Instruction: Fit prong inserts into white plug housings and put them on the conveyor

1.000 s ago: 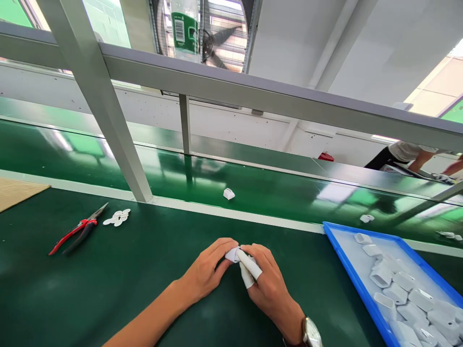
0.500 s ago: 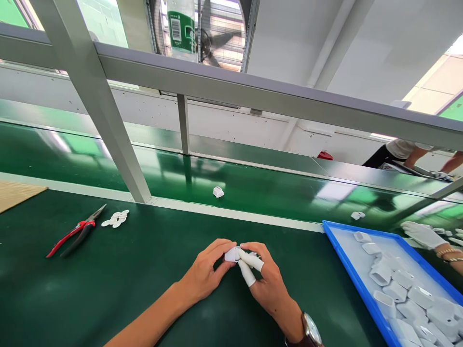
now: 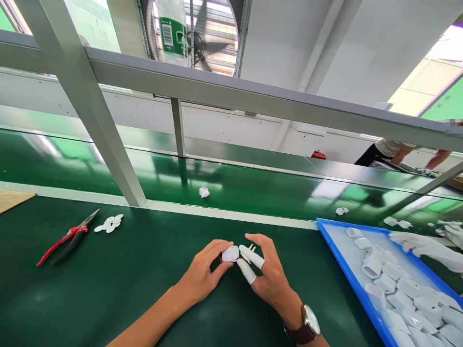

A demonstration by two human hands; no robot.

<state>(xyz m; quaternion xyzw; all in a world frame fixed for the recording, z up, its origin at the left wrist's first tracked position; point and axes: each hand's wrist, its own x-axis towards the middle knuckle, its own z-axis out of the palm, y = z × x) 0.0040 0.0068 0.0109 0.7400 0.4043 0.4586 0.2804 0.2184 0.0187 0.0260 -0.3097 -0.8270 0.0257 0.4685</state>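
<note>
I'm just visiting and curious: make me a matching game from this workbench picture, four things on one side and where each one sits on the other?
Things:
1. red-handled pliers
2. small white housing
3. blue tray
4. wristwatch

Places:
A. on the right wrist
B. lying on the green mat at far left
C. pinched in the left hand, next to the right hand
D. at the right edge, full of white housings

Pairs: 1-B, 2-C, 3-D, 4-A

The hands have drawn the pronged insert point(image 3: 249, 250) from the white shell point(image 3: 230, 254).
</note>
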